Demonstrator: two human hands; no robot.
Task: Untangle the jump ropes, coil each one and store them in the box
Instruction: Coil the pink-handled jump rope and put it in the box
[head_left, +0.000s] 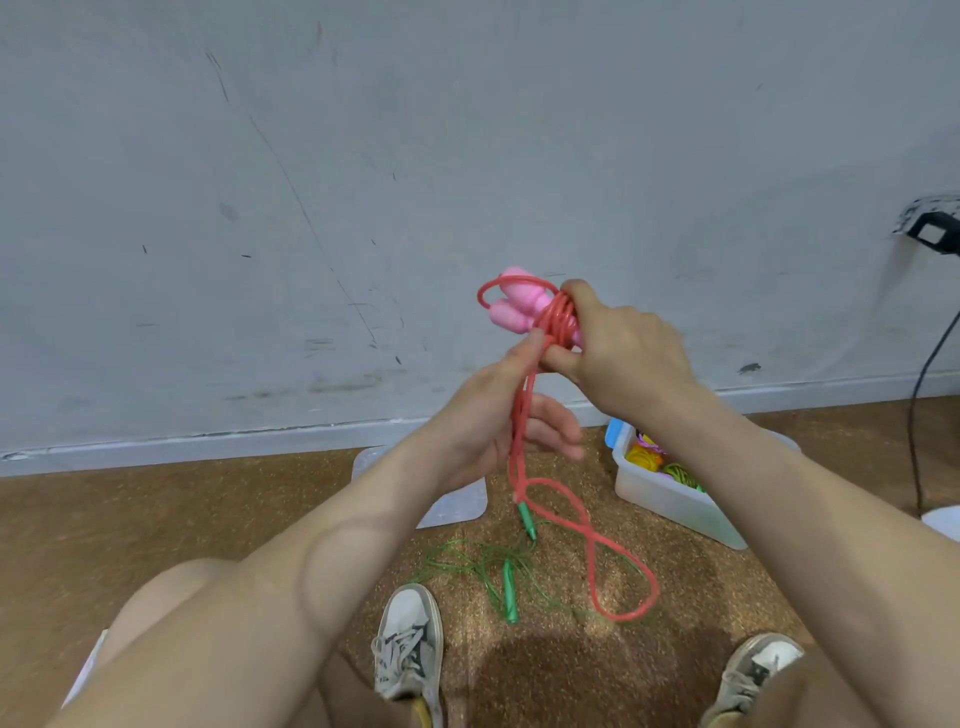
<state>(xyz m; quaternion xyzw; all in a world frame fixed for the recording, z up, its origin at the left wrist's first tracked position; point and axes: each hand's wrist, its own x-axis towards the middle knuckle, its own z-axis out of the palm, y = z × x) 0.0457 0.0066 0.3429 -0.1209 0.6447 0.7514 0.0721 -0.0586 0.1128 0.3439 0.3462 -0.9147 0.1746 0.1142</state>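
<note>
Brown cork-textured flooring (208, 519) meets a scuffed grey wall; the person sits facing it.

Head view:
- The right hand (623, 348) is clenched round the two pink moulded handles (514, 306) of the red plastic jump rope (597, 561), with several turns of cord wound over the handles and trapped under its fingers.
- The left hand (498, 426) pinches the doubled cord just below the turns between thumb and forefinger. Its other fingers are loosely spread.
- The loose cord hangs to the floor in a figure-eight loop.
- That loop crosses one handle of the thin green jump rope (509, 592), which lies uncoiled beneath it.
- The translucent plastic box with a blue clasp (670, 499) stands near, to the right, holding yellow and green coils. A clear lid (457, 506) lies to the left.

Probable faults:
1. Drawing the loose cord upward may lift or snag the green rope where they cross, re-tangling both.
2. The figure-eight twist may wind in as a kink.
3. A slackened right-hand grip would probably let the turns spring off the handles.
</note>
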